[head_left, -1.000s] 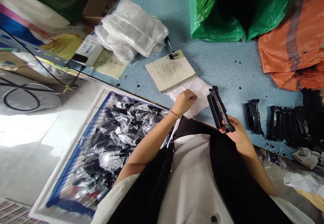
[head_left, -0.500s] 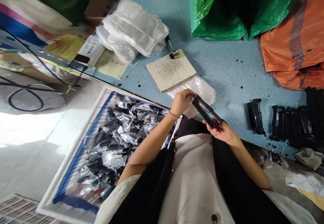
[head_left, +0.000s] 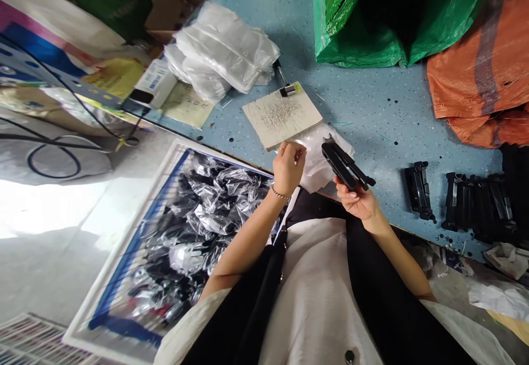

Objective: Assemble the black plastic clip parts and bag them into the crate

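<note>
My right hand [head_left: 359, 201] grips one end of a long black plastic part with two hinged-looking bars [head_left: 343, 165], holding it tilted over the table edge. My left hand [head_left: 288, 165], a beaded bracelet at its wrist, is curled with thumb and fingertips drawn together, apart from the black part. Whether anything small is pinched there is hidden. Beside its fingertips lie clear plastic bags [head_left: 316, 153], partly under a tan board [head_left: 281, 116] speckled with dark marks. A small metal-headed hammer-like tool [head_left: 288, 90] rests on that board's far edge.
Several similar black parts [head_left: 475, 205] lie at the right. A wad of white plastic bags [head_left: 227, 45] sits at the back left. Green [head_left: 397, 51] and orange [head_left: 467, 84] sacks stand behind. A white-framed crate [head_left: 119, 233] of bagged black items is at lower left.
My left hand has drawn away leftward from the black part's far end. My right hand still holds the part, now turned slightly. The view has shifted a little.
</note>
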### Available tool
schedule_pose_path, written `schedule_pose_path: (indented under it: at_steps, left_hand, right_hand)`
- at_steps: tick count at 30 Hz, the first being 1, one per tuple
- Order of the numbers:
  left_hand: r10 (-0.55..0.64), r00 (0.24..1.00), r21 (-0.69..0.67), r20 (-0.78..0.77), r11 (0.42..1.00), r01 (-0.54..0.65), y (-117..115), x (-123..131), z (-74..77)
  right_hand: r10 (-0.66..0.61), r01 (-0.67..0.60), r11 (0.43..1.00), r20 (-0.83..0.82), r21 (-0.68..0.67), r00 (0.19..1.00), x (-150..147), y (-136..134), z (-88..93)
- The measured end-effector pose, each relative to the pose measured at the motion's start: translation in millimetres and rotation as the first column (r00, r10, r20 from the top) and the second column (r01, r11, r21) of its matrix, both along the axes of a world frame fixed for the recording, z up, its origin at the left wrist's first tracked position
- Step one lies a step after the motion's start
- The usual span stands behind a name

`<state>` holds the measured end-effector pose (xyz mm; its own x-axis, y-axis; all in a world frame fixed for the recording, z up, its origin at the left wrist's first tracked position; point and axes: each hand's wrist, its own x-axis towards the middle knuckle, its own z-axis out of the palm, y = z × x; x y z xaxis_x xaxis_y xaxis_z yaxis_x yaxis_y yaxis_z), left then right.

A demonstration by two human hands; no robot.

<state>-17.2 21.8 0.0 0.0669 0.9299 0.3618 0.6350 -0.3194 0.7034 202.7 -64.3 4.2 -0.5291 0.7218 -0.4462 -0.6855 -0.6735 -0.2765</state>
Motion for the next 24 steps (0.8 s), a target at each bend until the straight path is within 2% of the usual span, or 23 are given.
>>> schedule_pose_path:
  at_steps: [3,6,8,9,12,14,17,19,22,24]
  left_hand:
    - [-0.113,0.992,0.017,-0.061,0.993,0.114,6.4,0.1,-1.5]
    - [-0.221,0.967,0.06,-0.129,0.971,0.23,-3.5,6.1,2.5]
    - [-0.339,0.926,0.132,-0.165,0.923,0.362,-19.4,11.1,8.9]
    - [-0.419,0.891,0.169,-0.176,0.878,0.447,-28.5,13.2,12.7]
    - [-0.606,0.776,0.216,-0.176,0.745,0.631,-51.4,17.8,21.7]
    - [-0.64,0.747,0.187,-0.179,0.724,0.665,-58.0,19.2,24.8]
    - [-0.639,0.739,0.15,-0.212,0.726,0.671,-58.7,16.3,34.5]
    - [-0.603,0.772,0.129,-0.202,0.765,0.631,-60.1,5.7,51.4]
    - [-0.518,0.83,0.008,-0.206,0.847,0.531,-70.8,-33.7,84.0]
    - [-0.489,0.832,-0.187,-0.262,0.871,0.453,-83.2,-73.9,93.8]
  right_hand:
    - [0.033,-0.033,0.999,-0.01,0.005,0.999,-1.1,-1.3,2.5]
    - [0.075,-0.075,0.997,0.04,-0.006,0.996,-4.1,-0.5,-0.1]
    - [0.067,-0.068,0.998,0.147,0.003,0.987,-7.4,2.9,-3.6]
    - [0.037,-0.043,0.999,0.244,0.023,0.969,-9.4,5.1,-4.9]
    - [-0.094,0.034,0.992,0.546,0.119,0.833,-16.0,8.5,-3.7]
    - [-0.169,0.005,0.974,0.709,0.227,0.684,-19.7,5.8,3.0]
    - [-0.26,-0.232,0.885,0.842,0.403,0.473,-21.8,-2.2,17.3]
    - [-0.29,-0.376,0.806,0.858,0.458,0.424,-20.4,-5.2,23.7]
    - [-0.384,-0.432,0.749,0.86,0.503,0.335,-14.0,-2.2,22.0]
    - [-0.445,-0.428,0.738,0.853,0.522,0.274,-6.6,1.8,15.6]
